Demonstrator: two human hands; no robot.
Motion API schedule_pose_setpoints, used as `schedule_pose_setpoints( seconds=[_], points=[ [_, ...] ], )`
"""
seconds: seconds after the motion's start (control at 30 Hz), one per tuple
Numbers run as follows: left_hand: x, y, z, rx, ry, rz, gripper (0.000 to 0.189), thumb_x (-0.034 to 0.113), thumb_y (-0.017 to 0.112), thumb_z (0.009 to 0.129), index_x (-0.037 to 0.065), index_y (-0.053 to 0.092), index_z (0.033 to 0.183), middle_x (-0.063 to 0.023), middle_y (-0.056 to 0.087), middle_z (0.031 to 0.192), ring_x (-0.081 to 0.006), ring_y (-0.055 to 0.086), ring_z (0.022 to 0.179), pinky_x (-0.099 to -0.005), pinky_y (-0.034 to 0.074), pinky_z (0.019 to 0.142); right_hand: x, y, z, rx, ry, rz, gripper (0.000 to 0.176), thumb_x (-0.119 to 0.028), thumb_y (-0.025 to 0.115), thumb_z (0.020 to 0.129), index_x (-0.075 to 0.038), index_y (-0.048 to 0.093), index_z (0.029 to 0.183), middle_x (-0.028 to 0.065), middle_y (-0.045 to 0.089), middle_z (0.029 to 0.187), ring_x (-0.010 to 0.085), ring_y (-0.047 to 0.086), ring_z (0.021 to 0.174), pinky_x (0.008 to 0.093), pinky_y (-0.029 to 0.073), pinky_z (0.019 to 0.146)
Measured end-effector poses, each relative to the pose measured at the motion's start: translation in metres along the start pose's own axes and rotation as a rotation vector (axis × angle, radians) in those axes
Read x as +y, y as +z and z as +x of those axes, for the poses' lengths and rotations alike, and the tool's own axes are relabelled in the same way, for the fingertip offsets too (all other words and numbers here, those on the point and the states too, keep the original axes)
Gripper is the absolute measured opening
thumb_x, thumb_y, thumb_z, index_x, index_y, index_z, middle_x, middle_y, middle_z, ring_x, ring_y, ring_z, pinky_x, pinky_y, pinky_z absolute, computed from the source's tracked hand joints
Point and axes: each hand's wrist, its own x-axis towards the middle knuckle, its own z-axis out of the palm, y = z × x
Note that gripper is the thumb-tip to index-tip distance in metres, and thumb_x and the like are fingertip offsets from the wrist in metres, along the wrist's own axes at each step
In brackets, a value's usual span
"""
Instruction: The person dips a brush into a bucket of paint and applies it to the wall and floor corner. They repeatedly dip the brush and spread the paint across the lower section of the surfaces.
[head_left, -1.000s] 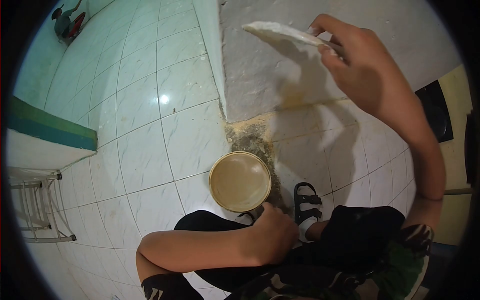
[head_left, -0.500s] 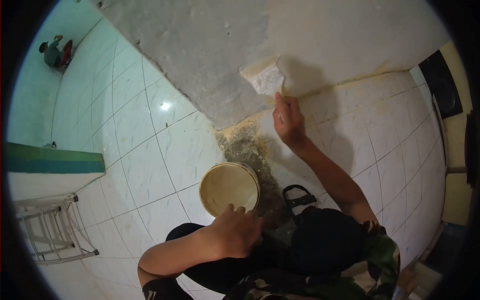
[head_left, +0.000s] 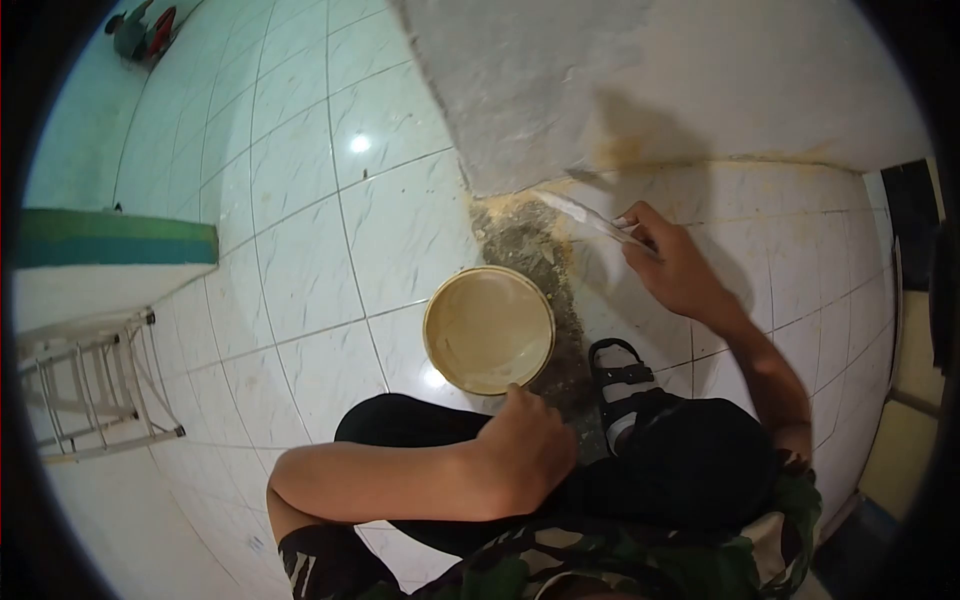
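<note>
My right hand [head_left: 672,268] grips a putty knife [head_left: 585,214] by its handle. Its blade is held low, near the foot of the grey wall corner [head_left: 520,120], above the tiled floor. A round bucket [head_left: 488,328] of pale beige putty stands open on the floor in front of my knees. My left hand [head_left: 530,447] rests in a loose fist on my knee, just below the bucket's rim, holding nothing that I can see. A patch of dirty, crumb-strewn floor [head_left: 535,255] lies between the bucket and the wall.
My sandalled foot [head_left: 620,385] is planted right of the bucket. White glossy tiles [head_left: 300,260] spread to the left. A white metal rack [head_left: 90,385] and a green-edged ledge [head_left: 110,240] stand at the far left. Another person [head_left: 140,30] crouches far off, top left.
My right hand has come down from the wall, where the blade was pressed, to near the floor at the wall's foot. The left hand stays on my knee.
</note>
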Motion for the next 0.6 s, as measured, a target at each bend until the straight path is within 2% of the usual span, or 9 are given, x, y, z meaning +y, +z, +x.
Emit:
schedule_pose_setpoints(
  seconds=[0.07, 0.13, 0.17, 0.27, 0.33, 0.4, 0.47, 0.57, 0.6],
  points=[
    [0.007, -0.003, -0.004, 0.007, 0.024, 0.000, 0.028, 0.020, 0.061, 0.090, -0.001, 0.068, 0.108, -0.0173, 0.069, 0.105, -0.0357, 0.066, 0.105, -0.0491, 0.048, 0.092, -0.056, -0.014, 0.003, -0.292, -0.036, -0.196, 0.027, -0.010, 0.059, 0.091, -0.001, 0.055, 0.116, 0.0241, 0.068, 0.080, 0.0445, 0.067, 0.075, 0.0473, 0.049, 0.065],
    [0.013, 0.003, -0.006, 0.056, 0.052, 0.059, 0.026, 0.019, 0.061, 0.089, 0.000, 0.071, 0.104, -0.0145, 0.071, 0.100, -0.0336, 0.067, 0.101, -0.0456, 0.048, 0.087, -0.091, -0.004, 0.011, -0.428, -0.139, -0.356, 0.028, -0.011, 0.059, 0.090, -0.001, 0.057, 0.116, 0.0245, 0.069, 0.082, 0.0431, 0.068, 0.076, 0.0490, 0.050, 0.067],
    [0.015, 0.006, -0.008, 0.061, 0.055, 0.053, 0.026, 0.019, 0.061, 0.089, 0.000, 0.071, 0.104, -0.0145, 0.071, 0.100, -0.0336, 0.067, 0.101, -0.0456, 0.048, 0.087, -0.104, 0.007, 0.015, -0.545, -0.236, -0.507, 0.029, -0.012, 0.059, 0.089, -0.002, 0.059, 0.116, 0.0250, 0.069, 0.083, 0.0416, 0.069, 0.077, 0.0507, 0.051, 0.069],
    [0.011, 0.004, -0.015, 0.076, 0.073, 0.072, 0.025, 0.021, 0.063, 0.088, 0.001, 0.071, 0.101, -0.0153, 0.071, 0.100, -0.0333, 0.069, 0.099, -0.0467, 0.050, 0.083, -0.108, 0.064, 0.025, -0.847, -0.238, -0.654, 0.028, -0.011, 0.061, 0.088, 0.000, 0.063, 0.113, 0.0241, 0.070, 0.087, 0.0433, 0.069, 0.081, 0.0516, 0.054, 0.076],
    [-0.007, 0.001, -0.028, 0.054, 0.082, -0.158, 0.023, 0.021, 0.063, 0.088, 0.001, 0.071, 0.096, -0.0186, 0.072, 0.094, -0.0348, 0.071, 0.091, -0.0480, 0.053, 0.078, -0.109, 0.105, 0.031, -1.015, -0.244, -0.795, 0.028, -0.009, 0.061, 0.087, 0.002, 0.067, 0.112, 0.0248, 0.071, 0.093, 0.0419, 0.070, 0.088, 0.0504, 0.056, 0.080],
    [-0.045, 0.006, -0.048, 0.184, 0.027, -0.471, 0.021, 0.018, 0.062, 0.086, 0.000, 0.070, 0.094, -0.0224, 0.070, 0.088, -0.0374, 0.072, 0.086, -0.0480, 0.055, 0.075, -0.094, 0.134, 0.032, -1.110, -0.215, -0.840, 0.027, -0.008, 0.061, 0.087, 0.003, 0.069, 0.111, 0.0251, 0.072, 0.097, 0.0414, 0.071, 0.093, 0.0499, 0.056, 0.082],
    [-0.091, 0.010, -0.060, 0.276, -0.453, -0.655, 0.018, 0.010, 0.057, 0.085, 0.000, 0.068, 0.096, -0.0241, 0.071, 0.090, -0.0405, 0.071, 0.086, -0.0465, 0.056, 0.076, -0.044, 0.174, 0.030, -1.054, -0.330, -0.787, 0.025, -0.009, 0.063, 0.086, 0.002, 0.073, 0.107, 0.0228, 0.073, 0.105, 0.0395, 0.071, 0.101, 0.0471, 0.058, 0.082],
    [-0.165, 0.038, -0.059, 0.455, -0.834, -0.552, 0.034, 0.016, 0.051, 0.094, -0.002, 0.063, 0.121, -0.0256, 0.072, 0.099, -0.0387, 0.070, 0.096, -0.0435, 0.055, 0.081, 0.004, 0.208, 0.023, -0.954, -0.520, -0.824, 0.021, -0.011, 0.064, 0.087, -0.001, 0.076, 0.101, 0.0205, 0.073, 0.110, 0.0364, 0.070, 0.107, 0.0441, 0.059, 0.083],
    [-0.187, 0.056, -0.055, 0.462, -0.786, -0.581, 0.044, 0.020, 0.050, 0.096, 0.001, 0.056, 0.135, -0.0261, 0.069, 0.117, -0.0374, 0.069, 0.105, -0.0440, 0.058, 0.084, 0.003, 0.212, 0.019, -0.952, -0.520, -0.819, 0.021, -0.011, 0.064, 0.087, -0.001, 0.076, 0.101, 0.0205, 0.073, 0.110, 0.0364, 0.070, 0.107, 0.0441, 0.059, 0.083]
  ],
)
